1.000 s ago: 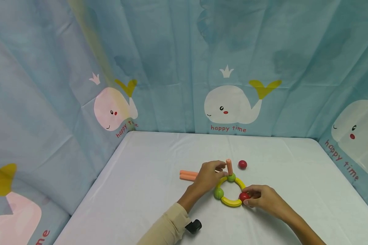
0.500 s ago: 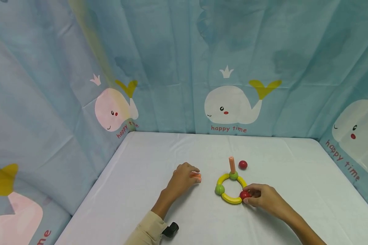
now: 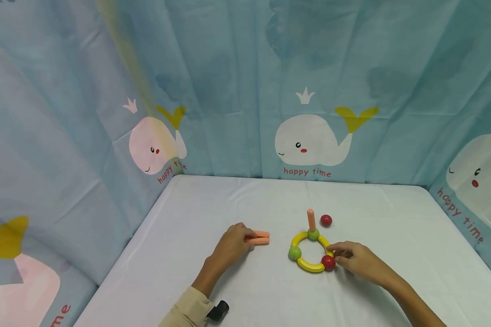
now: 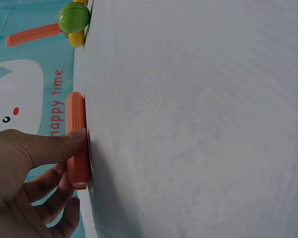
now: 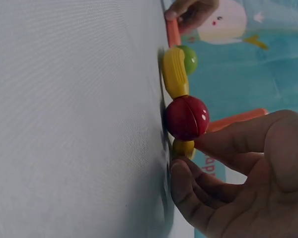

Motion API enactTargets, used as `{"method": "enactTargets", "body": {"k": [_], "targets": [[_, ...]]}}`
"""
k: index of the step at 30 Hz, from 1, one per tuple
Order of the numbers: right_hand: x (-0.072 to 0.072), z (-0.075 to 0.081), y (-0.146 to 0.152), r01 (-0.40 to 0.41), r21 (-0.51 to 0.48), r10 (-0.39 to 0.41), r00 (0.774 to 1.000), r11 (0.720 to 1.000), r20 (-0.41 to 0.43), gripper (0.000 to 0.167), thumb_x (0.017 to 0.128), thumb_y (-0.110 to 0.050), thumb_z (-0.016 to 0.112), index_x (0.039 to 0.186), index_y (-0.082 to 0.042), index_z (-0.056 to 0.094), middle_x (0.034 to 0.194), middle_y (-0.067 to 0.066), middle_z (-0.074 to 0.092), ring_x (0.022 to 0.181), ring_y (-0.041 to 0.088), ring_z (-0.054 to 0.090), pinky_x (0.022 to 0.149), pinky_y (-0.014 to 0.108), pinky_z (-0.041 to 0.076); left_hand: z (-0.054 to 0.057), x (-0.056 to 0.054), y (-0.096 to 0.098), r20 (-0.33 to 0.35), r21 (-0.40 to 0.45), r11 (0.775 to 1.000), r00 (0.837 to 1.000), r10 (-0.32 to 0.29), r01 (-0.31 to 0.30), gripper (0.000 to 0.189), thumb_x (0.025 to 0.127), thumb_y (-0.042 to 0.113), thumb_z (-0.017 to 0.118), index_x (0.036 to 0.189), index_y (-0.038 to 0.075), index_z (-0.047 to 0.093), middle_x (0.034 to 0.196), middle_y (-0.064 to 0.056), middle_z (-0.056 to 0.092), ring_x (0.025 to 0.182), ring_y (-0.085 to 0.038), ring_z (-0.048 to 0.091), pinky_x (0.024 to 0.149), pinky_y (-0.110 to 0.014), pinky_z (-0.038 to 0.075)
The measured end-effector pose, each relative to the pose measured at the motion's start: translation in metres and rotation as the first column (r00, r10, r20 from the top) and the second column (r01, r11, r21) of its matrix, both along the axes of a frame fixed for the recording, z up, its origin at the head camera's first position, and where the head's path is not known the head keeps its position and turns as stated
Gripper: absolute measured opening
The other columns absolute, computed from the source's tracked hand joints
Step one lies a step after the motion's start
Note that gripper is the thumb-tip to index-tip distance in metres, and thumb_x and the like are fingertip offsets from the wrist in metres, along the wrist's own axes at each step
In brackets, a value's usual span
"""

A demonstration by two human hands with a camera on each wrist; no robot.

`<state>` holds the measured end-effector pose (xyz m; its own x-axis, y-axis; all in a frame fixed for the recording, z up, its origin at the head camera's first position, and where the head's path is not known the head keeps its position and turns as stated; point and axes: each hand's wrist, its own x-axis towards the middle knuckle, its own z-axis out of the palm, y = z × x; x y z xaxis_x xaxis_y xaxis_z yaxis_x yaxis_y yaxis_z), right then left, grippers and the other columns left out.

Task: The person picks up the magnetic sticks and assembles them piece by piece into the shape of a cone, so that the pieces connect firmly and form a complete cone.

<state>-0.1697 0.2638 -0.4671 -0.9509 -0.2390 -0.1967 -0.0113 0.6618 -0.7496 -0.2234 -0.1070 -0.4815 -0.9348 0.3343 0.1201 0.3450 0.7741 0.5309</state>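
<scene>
My left hand (image 3: 233,240) pinches a pair of orange ridged sticks (image 3: 262,240) lying side by side. Its thumb presses on the upper face, as the left wrist view shows. A ring of yellow curved pieces (image 3: 310,265) lies to the right, joined by green balls (image 3: 295,253) and a red ball (image 3: 328,262). One orange stick (image 3: 311,220) stands up from the ring's far green ball (image 3: 313,234). My right hand (image 3: 360,261) is at the ring's right side, fingers loosely bent, with fingertips right at the red ball and the yellow piece beside it.
A loose red ball (image 3: 326,220) lies just behind the ring. White cloth (image 3: 212,204) covers the table, and a blue curtain with printed whales (image 3: 229,91) rises along its back and sides. A black wrist device (image 3: 218,311) shows by my left sleeve.
My left hand has moved left from the ring's upright stick to the paired orange sticks and taken hold of them. My right hand has loosened from the ring's red ball, drawing slightly right.
</scene>
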Motion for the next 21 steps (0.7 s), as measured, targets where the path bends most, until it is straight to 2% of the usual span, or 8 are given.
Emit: {"method": "enactTargets", "body": {"k": [4, 9, 12, 16, 21], "targets": [[-0.001, -0.001, -0.001, -0.013, -0.007, 0.013, 1.0, 1.0, -0.012, 0.032, 0.093, -0.005, 0.071, 0.125, -0.005, 0.075, 0.104, 0.005, 0.07, 0.093, 0.023, 0.061, 0.07, 0.029, 0.055, -0.001, 0.0, 0.0, 0.023, 0.004, 1.0, 1.0, -0.011, 0.011, 0.027, 0.089, 0.008, 0.085, 0.115, 0.005, 0.08, 0.103, -0.005, 0.07, 0.093, -0.02, 0.064, 0.082, -0.039, 0.055], [0.002, -0.002, -0.002, -0.022, -0.047, 0.022, 1.0, 0.999, 0.001, 0.034, 0.09, -0.002, 0.073, 0.123, -0.001, 0.075, 0.094, 0.006, 0.066, 0.085, 0.023, 0.059, 0.064, 0.029, 0.055, -0.001, 0.001, 0.001, 0.042, 0.03, 1.0, 0.999, -0.006, 0.005, 0.029, 0.091, 0.011, 0.084, 0.119, 0.008, 0.079, 0.112, -0.004, 0.073, 0.102, -0.02, 0.066, 0.089, -0.042, 0.056], [0.004, -0.002, -0.003, -0.032, -0.076, 0.032, 0.999, 0.997, 0.01, 0.035, 0.087, 0.0, 0.073, 0.122, 0.0, 0.074, 0.092, 0.006, 0.065, 0.083, 0.024, 0.059, 0.064, 0.028, 0.055, -0.002, 0.001, 0.002, 0.022, 0.05, 0.999, 1.0, -0.008, 0.007, 0.03, 0.091, 0.013, 0.085, 0.119, 0.009, 0.078, 0.114, -0.002, 0.075, 0.103, -0.018, 0.067, 0.09, -0.04, 0.057], [0.007, -0.004, -0.006, -0.057, -0.1, 0.059, 0.998, 0.993, 0.014, 0.036, 0.085, 0.0, 0.075, 0.12, 0.0, 0.074, 0.09, 0.006, 0.065, 0.082, 0.025, 0.06, 0.063, 0.027, 0.054, -0.001, 0.002, 0.008, -0.012, 0.078, 0.997, 1.0, -0.008, 0.009, 0.027, 0.09, 0.013, 0.086, 0.115, 0.012, 0.077, 0.106, 0.002, 0.075, 0.096, -0.014, 0.067, 0.086, -0.034, 0.058], [0.009, -0.006, -0.009, -0.08, -0.105, 0.081, 0.997, 0.991, 0.003, 0.035, 0.086, -0.005, 0.082, 0.119, -0.002, 0.073, 0.09, 0.006, 0.064, 0.083, 0.025, 0.059, 0.063, 0.026, 0.054, 0.001, 0.005, 0.015, -0.06, 0.13, 0.991, 0.998, -0.008, 0.016, 0.027, 0.091, 0.011, 0.085, 0.116, 0.011, 0.076, 0.105, 0.001, 0.073, 0.094, -0.012, 0.067, 0.083, -0.03, 0.058]]}}
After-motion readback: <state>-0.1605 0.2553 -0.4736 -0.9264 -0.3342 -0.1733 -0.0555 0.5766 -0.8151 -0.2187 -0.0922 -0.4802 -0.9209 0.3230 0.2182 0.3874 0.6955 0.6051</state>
